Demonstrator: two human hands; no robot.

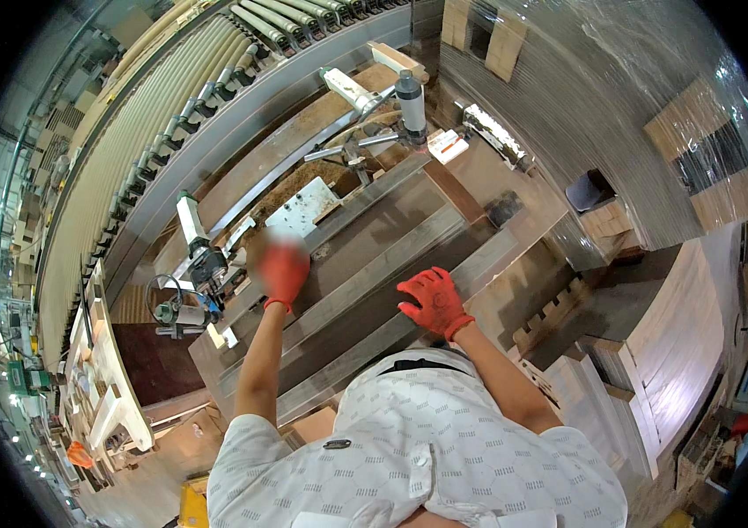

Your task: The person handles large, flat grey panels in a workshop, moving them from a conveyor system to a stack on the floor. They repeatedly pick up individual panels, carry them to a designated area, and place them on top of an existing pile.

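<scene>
My left hand (287, 271), in a red glove, is over the far left part of a brown worktable (338, 273), beside a white plate (303, 208) with small holes. A blur covers its fingers, so I cannot tell whether it holds anything. My right hand (434, 302), also red-gloved, hovers over or rests on the table's near right part. Its fingers are bent but apart, with nothing visible in them. Long grey strips (365, 268) run diagonally across the table beneath both hands.
Beyond the table stand a grey bottle-shaped canister (411, 104) and a white cylinder (189, 222) with fittings. A roller conveyor (176, 88) curves along the back left. Film-wrapped stacked sheets (559, 114) rise at the right, with pale boards (677, 348) nearer me. A wooden frame (114, 370) stands left.
</scene>
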